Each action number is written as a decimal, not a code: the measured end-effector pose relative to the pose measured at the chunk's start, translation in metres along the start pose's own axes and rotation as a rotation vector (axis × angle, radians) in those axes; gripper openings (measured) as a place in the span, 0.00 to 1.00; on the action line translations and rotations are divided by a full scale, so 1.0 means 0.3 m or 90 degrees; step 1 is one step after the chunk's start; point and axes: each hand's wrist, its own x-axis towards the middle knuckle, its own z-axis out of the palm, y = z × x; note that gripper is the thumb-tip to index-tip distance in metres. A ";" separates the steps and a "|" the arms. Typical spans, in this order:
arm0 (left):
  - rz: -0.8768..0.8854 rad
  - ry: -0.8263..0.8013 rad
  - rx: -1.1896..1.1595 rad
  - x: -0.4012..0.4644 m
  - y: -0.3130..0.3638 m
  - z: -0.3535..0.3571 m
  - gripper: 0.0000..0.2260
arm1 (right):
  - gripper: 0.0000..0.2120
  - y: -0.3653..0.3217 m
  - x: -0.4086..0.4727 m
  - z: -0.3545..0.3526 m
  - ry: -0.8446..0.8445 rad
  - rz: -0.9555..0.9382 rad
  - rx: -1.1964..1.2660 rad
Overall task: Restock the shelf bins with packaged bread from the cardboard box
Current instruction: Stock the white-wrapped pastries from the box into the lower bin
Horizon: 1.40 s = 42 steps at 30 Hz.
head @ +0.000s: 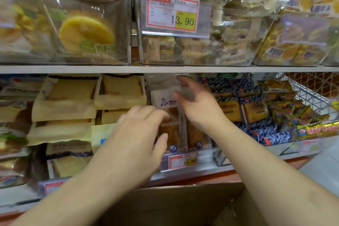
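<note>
While both bare forearms reach in over the brown cardboard box (183, 205) at the bottom of the view, the left hand (141, 130) lies with fingers spread and fairly straight on the glossy clear wrappers of the bread packs (174, 134), its thumb touching the front of one brown loaf; it grips nothing that can be seen. The right hand (198, 102), just beyond and to the right of the left, is open too, its blurred fingers fanned apart against a tall, flat clear-and-white bread package (165, 95) printed with a purple figure, which stands upright in the middle shelf bin (183, 161); whether any finger curls behind it cannot be told. Directly below the left thumb a small red-and-yellow price tag (183, 160) sits in a clear plastic strip. Left of the left hand are square toast slices in matte tan paper sleeves (73, 97). Right of the right hand lie blue-patterned packets (229, 82) and a white wire basket (308, 93). Above both hands, rigid clear plastic bins (91, 29) hold round yellow cakes, with a large price card (172, 13).
</note>
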 end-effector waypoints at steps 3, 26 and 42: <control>-0.008 0.047 0.133 0.097 -0.046 -0.035 0.19 | 0.30 0.016 0.115 0.063 -0.076 0.005 -0.155; -0.051 -0.047 0.079 0.434 -0.159 0.021 0.10 | 0.10 0.063 0.181 0.034 -0.028 0.039 0.052; 0.016 -0.091 -0.087 0.360 -0.168 -0.009 0.29 | 0.16 0.082 0.003 -0.012 0.022 -0.086 0.243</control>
